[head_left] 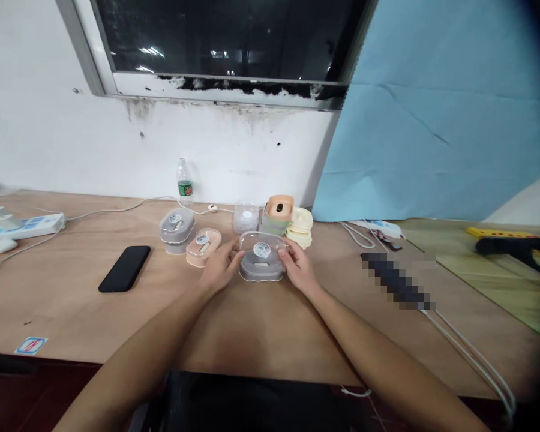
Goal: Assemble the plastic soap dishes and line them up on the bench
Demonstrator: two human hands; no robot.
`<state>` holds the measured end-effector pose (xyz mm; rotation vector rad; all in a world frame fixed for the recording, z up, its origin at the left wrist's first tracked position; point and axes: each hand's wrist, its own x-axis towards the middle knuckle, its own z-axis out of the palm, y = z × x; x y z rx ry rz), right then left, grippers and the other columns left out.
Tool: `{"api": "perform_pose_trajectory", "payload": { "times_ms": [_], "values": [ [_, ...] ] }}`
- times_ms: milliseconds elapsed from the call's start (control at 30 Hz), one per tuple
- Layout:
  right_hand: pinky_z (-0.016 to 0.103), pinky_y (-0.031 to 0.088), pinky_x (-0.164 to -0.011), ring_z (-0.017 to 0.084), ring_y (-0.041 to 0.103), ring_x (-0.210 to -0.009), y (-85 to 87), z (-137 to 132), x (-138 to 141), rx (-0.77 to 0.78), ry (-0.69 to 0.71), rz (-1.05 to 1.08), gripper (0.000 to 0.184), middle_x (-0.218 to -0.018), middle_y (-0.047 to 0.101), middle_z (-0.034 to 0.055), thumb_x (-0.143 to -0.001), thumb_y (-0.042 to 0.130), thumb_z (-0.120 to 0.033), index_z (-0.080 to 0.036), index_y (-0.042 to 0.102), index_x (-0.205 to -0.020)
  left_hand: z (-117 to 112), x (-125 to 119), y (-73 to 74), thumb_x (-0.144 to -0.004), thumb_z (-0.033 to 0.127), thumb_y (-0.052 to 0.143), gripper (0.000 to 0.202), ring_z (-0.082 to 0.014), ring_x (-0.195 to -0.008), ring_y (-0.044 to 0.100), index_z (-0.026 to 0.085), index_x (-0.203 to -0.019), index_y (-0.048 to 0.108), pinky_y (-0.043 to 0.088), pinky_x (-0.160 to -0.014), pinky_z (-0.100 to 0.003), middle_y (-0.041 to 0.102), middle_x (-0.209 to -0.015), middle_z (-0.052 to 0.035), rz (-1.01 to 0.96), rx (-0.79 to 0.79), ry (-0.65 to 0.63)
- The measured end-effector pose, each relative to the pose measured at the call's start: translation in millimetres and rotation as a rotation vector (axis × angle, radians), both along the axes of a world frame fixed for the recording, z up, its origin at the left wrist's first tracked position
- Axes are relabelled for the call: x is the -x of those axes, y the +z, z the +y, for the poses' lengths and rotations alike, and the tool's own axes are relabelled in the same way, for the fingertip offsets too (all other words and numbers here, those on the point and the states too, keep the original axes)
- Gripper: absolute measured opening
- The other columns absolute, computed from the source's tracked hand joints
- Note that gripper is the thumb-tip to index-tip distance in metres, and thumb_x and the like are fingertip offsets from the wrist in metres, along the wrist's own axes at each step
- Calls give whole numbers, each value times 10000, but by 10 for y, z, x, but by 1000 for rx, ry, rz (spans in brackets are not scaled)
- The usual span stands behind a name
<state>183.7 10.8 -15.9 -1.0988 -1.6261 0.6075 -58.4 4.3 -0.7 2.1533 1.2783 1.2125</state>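
A grey soap box with a clear lid [261, 258] sits on the wooden table [72, 300] in front of me. My left hand [219, 268] grips its left side, fingers curled against the lid. On the opposite side, my right hand [299, 266] holds it the same way. Left of it lie a pink lidded box [203, 245] and another grey lidded box [177, 227]. Behind it are a stack of clear lids [245, 217], a stack of coloured box bases [278, 213] and a pile of cream inserts [299, 227].
A black phone [125, 267] lies to the left. A water bottle [184, 182] stands by the wall. A white power strip [22, 227] with cables sits far left. Another strip [380, 227] and cables run along the right side, past a blurred dark object [396, 282].
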Motion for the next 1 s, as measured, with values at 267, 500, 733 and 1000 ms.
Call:
{"api": "perform_pose_trajectory", "payload": {
  "times_ms": [267,500,733,1000],
  "values": [
    [283,440,-625,168,563,-623,-62,141,-6,97,-165,-179,397,-692,636,15,-861,499,-482,-184,653,-1074,-65,-29,31,-932,499,382,553,-195,-758,626,166,-1372,432,448,-687,-282,659,-778,-27,226,209,2],
    [297,445,-757,203,635,-835,-85,222,-87,207,-150,-296,309,-924,715,53,-868,457,-394,-195,688,-916,-89,-71,54,-900,587,373,533,-221,-858,634,214,-1259,500,464,-743,-308,652,-952,-57,385,240,-90],
    [317,439,-811,216,627,-892,-108,252,-144,188,-102,-322,342,-965,710,51,-880,402,-365,-185,690,-913,-8,-72,-128,-843,660,423,736,-267,-1152,556,217,-1425,338,408,-995,-352,475,-1341,-111,376,174,-33],
    [291,451,-702,193,626,-736,-72,222,-138,173,-224,-362,358,-813,708,39,-848,482,-429,-189,688,-1016,10,-63,-119,-874,603,428,656,-259,-1207,520,199,-1390,395,380,-1045,-351,460,-1397,-96,336,137,-58]
  ]
}}
